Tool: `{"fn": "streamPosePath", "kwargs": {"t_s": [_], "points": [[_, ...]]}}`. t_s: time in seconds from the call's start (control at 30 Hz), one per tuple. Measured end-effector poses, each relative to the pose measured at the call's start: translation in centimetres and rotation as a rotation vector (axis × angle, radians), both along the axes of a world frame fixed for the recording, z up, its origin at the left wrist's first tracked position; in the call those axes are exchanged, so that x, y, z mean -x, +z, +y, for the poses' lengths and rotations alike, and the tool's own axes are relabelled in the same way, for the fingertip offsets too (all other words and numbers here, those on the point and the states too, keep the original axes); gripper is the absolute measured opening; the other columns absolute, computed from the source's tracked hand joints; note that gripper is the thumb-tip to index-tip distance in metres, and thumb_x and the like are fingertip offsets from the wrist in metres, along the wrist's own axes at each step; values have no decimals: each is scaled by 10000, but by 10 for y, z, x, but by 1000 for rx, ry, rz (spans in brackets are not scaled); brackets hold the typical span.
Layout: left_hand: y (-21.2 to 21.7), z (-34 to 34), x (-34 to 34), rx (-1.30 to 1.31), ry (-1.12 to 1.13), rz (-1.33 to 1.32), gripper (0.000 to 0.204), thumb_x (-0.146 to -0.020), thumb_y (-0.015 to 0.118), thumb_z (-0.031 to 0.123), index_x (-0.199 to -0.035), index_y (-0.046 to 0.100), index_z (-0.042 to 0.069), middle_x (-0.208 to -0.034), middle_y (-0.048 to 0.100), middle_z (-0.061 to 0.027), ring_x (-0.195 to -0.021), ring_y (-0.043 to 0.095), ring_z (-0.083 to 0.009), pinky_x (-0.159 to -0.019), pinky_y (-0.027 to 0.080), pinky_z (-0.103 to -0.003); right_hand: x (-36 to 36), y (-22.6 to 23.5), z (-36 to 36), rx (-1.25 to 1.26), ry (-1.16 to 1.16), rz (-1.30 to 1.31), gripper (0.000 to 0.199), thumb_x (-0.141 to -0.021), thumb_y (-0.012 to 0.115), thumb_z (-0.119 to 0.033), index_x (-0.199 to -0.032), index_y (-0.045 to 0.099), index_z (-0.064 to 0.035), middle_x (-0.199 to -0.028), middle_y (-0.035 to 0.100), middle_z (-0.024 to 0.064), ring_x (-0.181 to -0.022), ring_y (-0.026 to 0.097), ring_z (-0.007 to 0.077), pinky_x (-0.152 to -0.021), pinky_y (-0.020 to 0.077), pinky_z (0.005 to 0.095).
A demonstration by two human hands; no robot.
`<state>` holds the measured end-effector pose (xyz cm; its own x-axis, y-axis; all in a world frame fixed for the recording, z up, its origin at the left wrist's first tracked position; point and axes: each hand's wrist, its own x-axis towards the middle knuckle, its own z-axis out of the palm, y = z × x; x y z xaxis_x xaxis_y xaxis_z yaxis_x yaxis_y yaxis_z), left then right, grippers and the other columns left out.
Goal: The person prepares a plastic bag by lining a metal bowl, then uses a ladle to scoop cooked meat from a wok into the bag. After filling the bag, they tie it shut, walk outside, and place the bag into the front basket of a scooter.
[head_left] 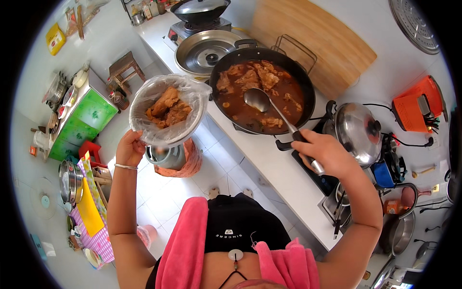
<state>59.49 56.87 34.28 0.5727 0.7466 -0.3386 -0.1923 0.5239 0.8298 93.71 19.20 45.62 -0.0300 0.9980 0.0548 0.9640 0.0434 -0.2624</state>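
My left hand (130, 150) grips the rim of a bowl (144, 126) lined with a clear plastic bag (193, 91). Brown cooked meat pieces (169, 108) lie inside it. The bowl is held in the air at the left side of the wok. In my right hand (326, 151) is a metal ladle (257, 99), its handle slanting down to the right. The ladle's head is over the large black wok (311, 98), at the surface of the reddish-brown stew. Chunks of meat (250, 78) stick out of the sauce. My left fingers are partly hidden behind the bowl.
A steel basin lid (185, 55) lies beyond the wok. At right stands a pot under a domed steel lid (358, 127). A wooden board (308, 38) leans on the wall behind. Below the bowl are a bucket in an orange bag (185, 166) and a wooden stool (126, 69).
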Motion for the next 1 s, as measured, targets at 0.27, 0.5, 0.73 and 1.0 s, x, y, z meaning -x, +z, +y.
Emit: {"fn": "streamPosePath", "kwargs": {"t_s": [0.27, 0.5, 0.73, 1.0], "points": [[-5, -8, 6, 19, -5, -2, 72, -847, 526, 59, -911, 534, 26, -719, 587, -33, -507, 506, -71, -379, 364, -170, -4, -1, 14, 34, 2, 2, 248, -734, 601, -57, -978, 562, -87, -821, 472, 116, -706, 542, 313, -585, 438, 412], [-8, -13, 19, 17, 5, 24, 74, -846, 521, 51, -911, 535, 20, -712, 585, -31, -480, 487, -65, -371, 359, -177, -10, 34, -9, 103, -49, -75, 207, -745, 599, -64, -951, 583, -68, -803, 490, 127, -737, 539, 327, -617, 433, 417], [-11, -14, 21, 25, 9, 24, 78, -846, 527, 53, -915, 540, 20, -714, 588, -32, -474, 480, -65, -369, 360, -180, -15, 27, -6, 76, -5, 75, 239, -735, 619, -40, -972, 588, -53, -805, 536, 118, -741, 549, 319, -627, 445, 401], [-13, -12, 22, 48, -12, 15, 49, -847, 530, 52, -888, 540, 26, -680, 588, -39, -452, 481, -72, -375, 361, -178, -21, 9, -9, -172, -97, 397, 223, -750, 642, -17, -972, 628, -19, -865, 620, 123, -748, 588, 271, -651, 475, 307]]}}
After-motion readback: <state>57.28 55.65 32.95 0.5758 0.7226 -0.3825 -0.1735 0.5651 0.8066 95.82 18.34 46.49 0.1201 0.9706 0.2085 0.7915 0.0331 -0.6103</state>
